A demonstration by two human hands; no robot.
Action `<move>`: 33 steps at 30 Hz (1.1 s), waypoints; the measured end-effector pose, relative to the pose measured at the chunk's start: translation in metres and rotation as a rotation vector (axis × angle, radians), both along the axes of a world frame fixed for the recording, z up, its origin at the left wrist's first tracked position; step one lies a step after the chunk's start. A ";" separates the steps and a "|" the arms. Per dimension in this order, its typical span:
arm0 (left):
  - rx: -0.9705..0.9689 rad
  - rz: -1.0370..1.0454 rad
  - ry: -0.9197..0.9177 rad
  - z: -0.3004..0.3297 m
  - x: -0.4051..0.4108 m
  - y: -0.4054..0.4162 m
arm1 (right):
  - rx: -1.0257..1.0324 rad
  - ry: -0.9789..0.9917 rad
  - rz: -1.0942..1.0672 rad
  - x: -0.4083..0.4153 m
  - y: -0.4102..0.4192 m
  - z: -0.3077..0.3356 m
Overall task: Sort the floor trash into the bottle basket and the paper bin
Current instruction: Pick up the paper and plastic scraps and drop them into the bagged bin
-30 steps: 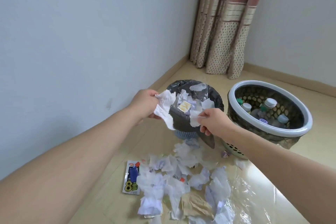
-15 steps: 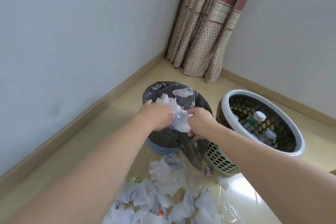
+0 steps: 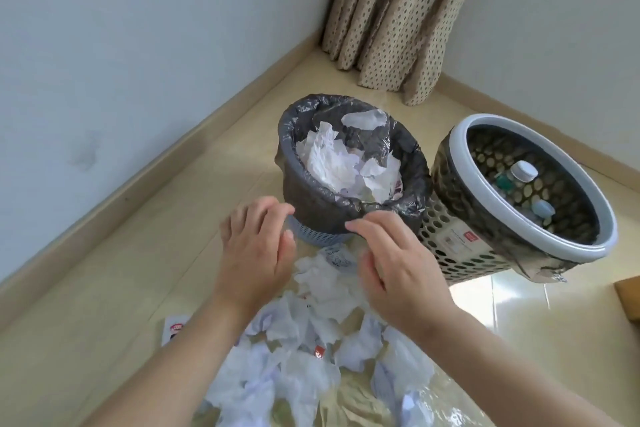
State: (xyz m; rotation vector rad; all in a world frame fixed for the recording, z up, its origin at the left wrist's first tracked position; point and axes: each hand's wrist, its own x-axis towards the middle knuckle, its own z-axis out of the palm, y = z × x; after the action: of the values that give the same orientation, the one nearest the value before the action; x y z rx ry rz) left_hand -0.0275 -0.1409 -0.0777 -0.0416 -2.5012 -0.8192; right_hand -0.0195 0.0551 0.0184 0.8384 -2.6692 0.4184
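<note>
While both hands (image 3: 258, 253) (image 3: 398, 263) hover empty, fingers loose, the paper bin (image 3: 311, 198) stands upright.

Two bare hands are being held over the floor, the left hand (image 3: 258, 253) and the right hand (image 3: 398, 263) both empty with fingers loosely spread, just in front of a small round paper bin lined with a dark grey plastic bag (image 3: 349, 208). Crumpled white paper (image 3: 341, 166) is being kept inside it. Just to its right, a perforated basket with a pale grey rim (image 3: 588, 236) is holding capped plastic bottles (image 3: 523, 172). Crumpled white paper scraps (image 3: 311, 340) are lying scattered on the beige tiled floor (image 3: 104, 288) under the forearms. Dotted beige curtains (image 3: 398, 10) are hanging in the corner.
</note>
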 end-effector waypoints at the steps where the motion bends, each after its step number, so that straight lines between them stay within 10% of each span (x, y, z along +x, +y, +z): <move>1: -0.028 -0.022 -0.043 -0.015 0.016 0.004 | 0.007 -0.006 0.053 0.012 -0.001 -0.013; 11: -0.384 -0.542 -0.337 -0.065 0.162 0.006 | 0.446 -0.603 -0.236 0.123 0.035 -0.117; 20: -0.696 -0.568 -0.400 -0.081 0.193 -0.029 | 0.557 -0.599 -0.232 0.146 0.053 -0.139; 33: -0.116 -0.303 -0.777 -0.002 0.157 -0.015 | 0.276 -0.895 -0.187 0.101 0.031 -0.059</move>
State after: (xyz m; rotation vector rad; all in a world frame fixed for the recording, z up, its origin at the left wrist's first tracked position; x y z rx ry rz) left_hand 0.1299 -0.1557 -0.0795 -0.1741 -3.3339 -0.9348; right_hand 0.0818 0.0858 -0.0402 0.5212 -3.6623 0.4604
